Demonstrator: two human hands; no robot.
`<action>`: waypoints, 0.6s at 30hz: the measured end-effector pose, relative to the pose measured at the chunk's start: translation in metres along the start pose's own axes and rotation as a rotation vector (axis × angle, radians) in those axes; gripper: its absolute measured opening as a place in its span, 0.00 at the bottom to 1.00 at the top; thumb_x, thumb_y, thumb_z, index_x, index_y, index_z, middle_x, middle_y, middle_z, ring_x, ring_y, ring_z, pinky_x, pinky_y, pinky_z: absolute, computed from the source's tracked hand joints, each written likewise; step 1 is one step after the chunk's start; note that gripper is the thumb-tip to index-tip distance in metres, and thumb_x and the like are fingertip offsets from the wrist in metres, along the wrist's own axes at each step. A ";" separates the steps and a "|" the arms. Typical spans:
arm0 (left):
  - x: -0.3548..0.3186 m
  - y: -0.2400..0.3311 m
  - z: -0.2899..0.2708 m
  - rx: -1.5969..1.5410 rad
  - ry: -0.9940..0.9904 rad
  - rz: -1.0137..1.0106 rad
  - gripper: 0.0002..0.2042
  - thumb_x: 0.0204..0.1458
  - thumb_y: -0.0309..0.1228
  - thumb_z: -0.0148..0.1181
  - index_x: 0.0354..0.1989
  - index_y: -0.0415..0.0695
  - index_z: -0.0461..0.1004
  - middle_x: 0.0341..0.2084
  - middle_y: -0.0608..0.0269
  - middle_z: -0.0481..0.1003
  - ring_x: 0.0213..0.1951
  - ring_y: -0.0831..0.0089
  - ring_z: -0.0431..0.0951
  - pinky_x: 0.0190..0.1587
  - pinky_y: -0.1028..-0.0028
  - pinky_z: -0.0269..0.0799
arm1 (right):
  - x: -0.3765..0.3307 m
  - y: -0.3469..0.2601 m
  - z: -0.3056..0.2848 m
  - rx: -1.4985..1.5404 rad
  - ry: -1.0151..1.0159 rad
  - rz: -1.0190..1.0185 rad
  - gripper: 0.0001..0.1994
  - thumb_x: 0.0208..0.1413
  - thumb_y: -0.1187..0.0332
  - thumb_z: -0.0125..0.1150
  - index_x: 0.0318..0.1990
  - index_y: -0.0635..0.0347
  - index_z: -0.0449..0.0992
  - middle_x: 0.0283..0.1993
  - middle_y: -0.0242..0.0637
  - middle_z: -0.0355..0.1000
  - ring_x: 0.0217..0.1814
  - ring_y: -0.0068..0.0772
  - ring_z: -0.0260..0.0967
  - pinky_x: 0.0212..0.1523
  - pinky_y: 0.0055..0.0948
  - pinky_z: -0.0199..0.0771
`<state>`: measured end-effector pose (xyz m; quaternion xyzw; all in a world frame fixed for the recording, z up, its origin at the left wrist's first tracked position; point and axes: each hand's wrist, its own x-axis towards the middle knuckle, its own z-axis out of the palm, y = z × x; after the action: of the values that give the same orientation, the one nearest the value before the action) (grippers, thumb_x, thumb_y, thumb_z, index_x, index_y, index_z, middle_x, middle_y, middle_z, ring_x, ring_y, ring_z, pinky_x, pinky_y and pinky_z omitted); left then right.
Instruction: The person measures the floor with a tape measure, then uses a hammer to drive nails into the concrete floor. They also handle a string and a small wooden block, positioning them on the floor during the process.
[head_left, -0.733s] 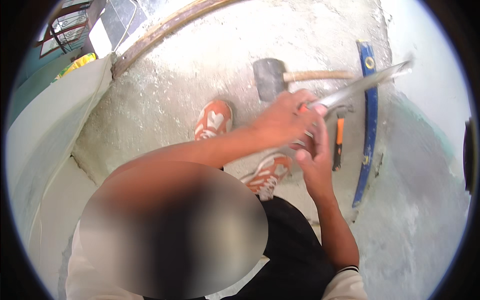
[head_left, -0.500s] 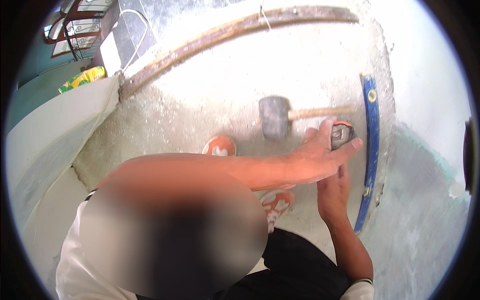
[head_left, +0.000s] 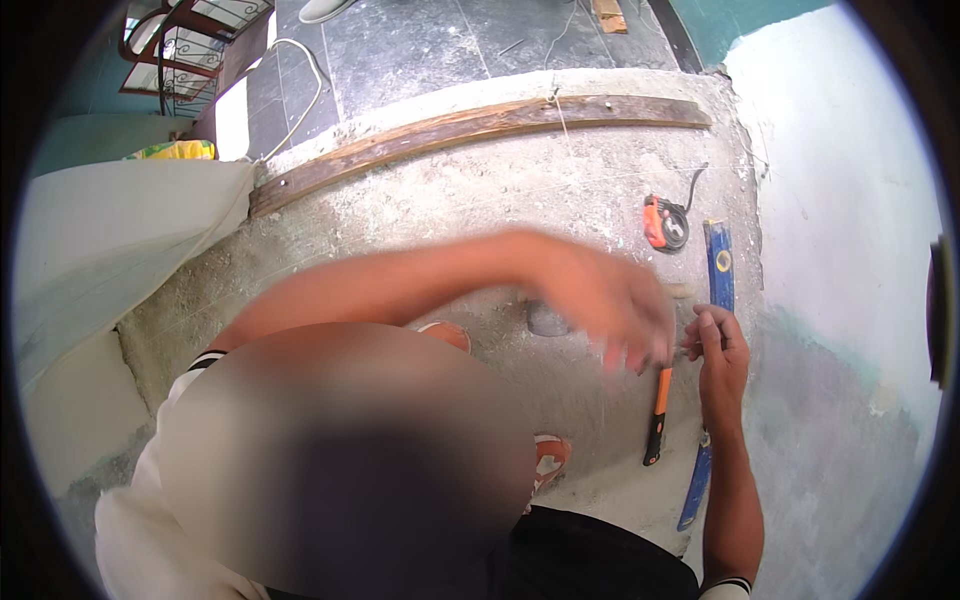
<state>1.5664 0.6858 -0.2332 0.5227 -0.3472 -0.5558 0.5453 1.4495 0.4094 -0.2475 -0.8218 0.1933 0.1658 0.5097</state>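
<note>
The left hand [head_left: 628,312] hung over the floor [head_left: 420,215], fingers pointing down, too smeared by motion to tell whether it gripped anything. The right hand [head_left: 722,352] was just beside it, near the floor's right edge, thumb and fingers narrowly apart; whether something thin sat between them could not be told. Close by, the level [head_left: 719,268] lay along that right edge, near the wall [head_left: 850,420]; it looked stiff, fairly light and best taken at mid-length. The hammer [head_left: 659,420] lay to its left, probably heavy at the head, with a dark grip likely to hold well in the palm. The mallet [head_left: 547,318] lay farther in from the edge, likely head-heavy, its wooden handle the place to take hold. The tape measure [head_left: 654,224] lay toward the floor's upper right corner, below the plank [head_left: 480,127], seemingly compact and easy to grasp around its case. The left hand and forearm hid most of the mallet, the hammer's head was hard to make out, the right hand and forearm covered the level's middle, and a blurred oval [head_left: 350,460] masked the lower left.
</note>
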 end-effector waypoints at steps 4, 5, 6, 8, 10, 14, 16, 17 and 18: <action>-0.069 -0.044 -0.098 0.191 1.037 -0.139 0.13 0.66 0.37 0.57 0.52 0.44 0.80 0.41 0.57 0.82 0.41 0.74 0.82 0.41 0.73 0.79 | 0.054 -0.061 0.026 -0.347 -0.096 -0.299 0.16 0.70 0.58 0.57 0.47 0.64 0.81 0.35 0.34 0.77 0.40 0.22 0.73 0.43 0.27 0.72; -0.078 -0.061 -0.117 0.161 1.108 -0.148 0.14 0.66 0.37 0.58 0.53 0.43 0.79 0.41 0.57 0.82 0.41 0.74 0.82 0.42 0.74 0.79 | 0.076 -0.081 0.046 -0.355 -0.103 -0.332 0.16 0.69 0.58 0.58 0.47 0.64 0.81 0.37 0.34 0.78 0.41 0.23 0.73 0.45 0.27 0.73; -0.087 -0.071 -0.130 0.133 1.181 -0.157 0.14 0.65 0.36 0.60 0.53 0.41 0.79 0.42 0.58 0.82 0.41 0.75 0.82 0.43 0.74 0.79 | 0.105 -0.091 0.061 -0.322 -0.160 -0.393 0.17 0.68 0.57 0.59 0.48 0.64 0.81 0.39 0.35 0.79 0.42 0.24 0.74 0.46 0.27 0.73; -0.079 -0.073 -0.142 0.013 1.181 -0.139 0.15 0.66 0.36 0.60 0.54 0.40 0.79 0.42 0.60 0.82 0.40 0.76 0.82 0.43 0.75 0.79 | 0.156 -0.112 0.088 -0.348 -0.184 -0.532 0.17 0.66 0.58 0.60 0.49 0.64 0.81 0.41 0.37 0.81 0.41 0.26 0.75 0.46 0.28 0.73; -0.061 -0.077 -0.152 -0.092 1.163 -0.112 0.15 0.66 0.35 0.60 0.54 0.39 0.79 0.41 0.61 0.82 0.40 0.78 0.82 0.43 0.77 0.79 | 0.198 -0.125 0.114 -0.392 -0.164 -0.566 0.15 0.65 0.60 0.60 0.49 0.63 0.82 0.38 0.36 0.81 0.39 0.27 0.75 0.45 0.28 0.74; -0.049 -0.102 -0.171 -0.121 1.142 -0.067 0.14 0.65 0.33 0.61 0.53 0.38 0.81 0.39 0.62 0.83 0.39 0.80 0.82 0.44 0.78 0.80 | 0.250 -0.124 0.161 -0.215 -0.295 -0.403 0.13 0.63 0.64 0.62 0.48 0.63 0.83 0.34 0.32 0.80 0.36 0.22 0.73 0.42 0.24 0.74; -0.047 -0.109 -0.173 -0.074 1.107 -0.035 0.13 0.65 0.33 0.61 0.53 0.39 0.82 0.39 0.62 0.84 0.40 0.79 0.82 0.46 0.77 0.80 | 0.260 -0.119 0.170 -0.171 -0.319 -0.366 0.13 0.62 0.65 0.63 0.48 0.64 0.83 0.35 0.31 0.80 0.35 0.19 0.72 0.41 0.21 0.73; -0.048 -0.112 -0.173 0.032 1.109 -0.049 0.13 0.64 0.33 0.62 0.52 0.41 0.82 0.39 0.62 0.84 0.40 0.79 0.82 0.46 0.76 0.80 | 0.263 -0.116 0.172 -0.150 -0.329 -0.345 0.12 0.62 0.66 0.64 0.47 0.65 0.83 0.35 0.31 0.80 0.35 0.17 0.72 0.41 0.20 0.73; -0.051 -0.115 -0.173 0.139 1.107 -0.061 0.13 0.63 0.33 0.63 0.52 0.42 0.83 0.40 0.62 0.84 0.40 0.78 0.82 0.47 0.76 0.80 | 0.266 -0.113 0.174 -0.136 -0.348 -0.336 0.12 0.62 0.66 0.64 0.47 0.66 0.83 0.35 0.31 0.80 0.35 0.17 0.72 0.41 0.20 0.73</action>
<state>1.6978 0.7861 -0.3693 0.7810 -0.0297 -0.1898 0.5942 1.7226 0.5722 -0.3589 -0.8340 -0.0481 0.2303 0.4991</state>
